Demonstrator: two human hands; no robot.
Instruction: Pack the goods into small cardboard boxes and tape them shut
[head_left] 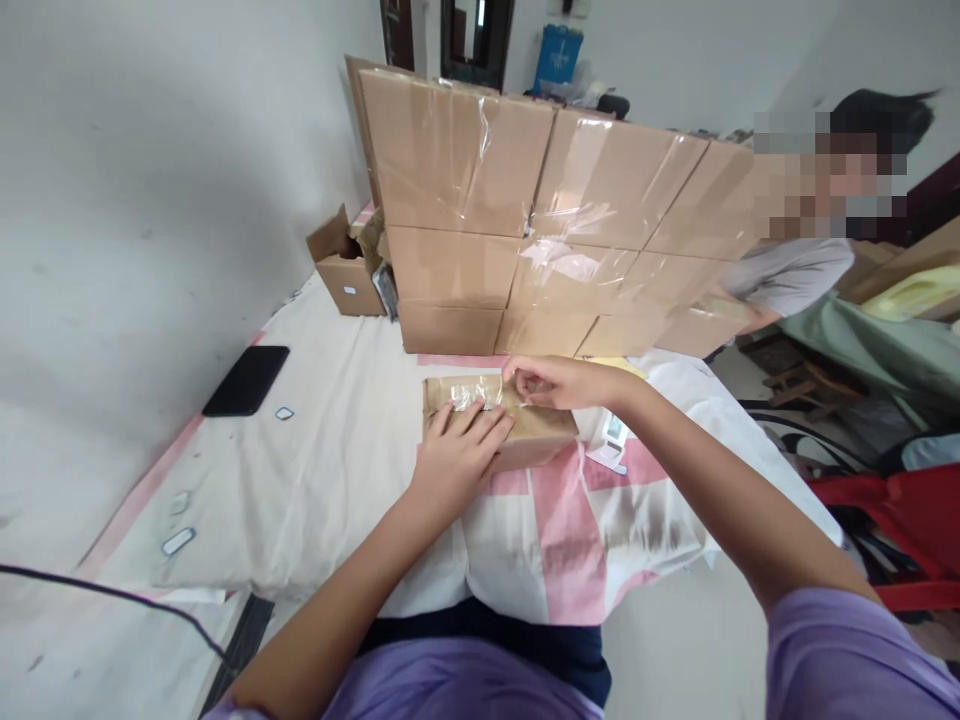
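Note:
A small brown cardboard box point(536, 432) lies on the cloth-covered table point(322, 470) in front of me, with clear tape point(471, 393) across its top. My left hand point(459, 452) rests flat on the box, fingers stretched out and pressing the tape down. My right hand point(551, 382) is at the far edge of the box, its fingers pinched together on the tape end.
A tall stack of taped cardboard boxes point(555, 220) stands just behind the small box. An open carton point(346, 270) sits at the left, a black pad point(246, 380) near the wall. A person point(795, 270) is at the right beside the stack; red furniture point(900, 520) lies lower right.

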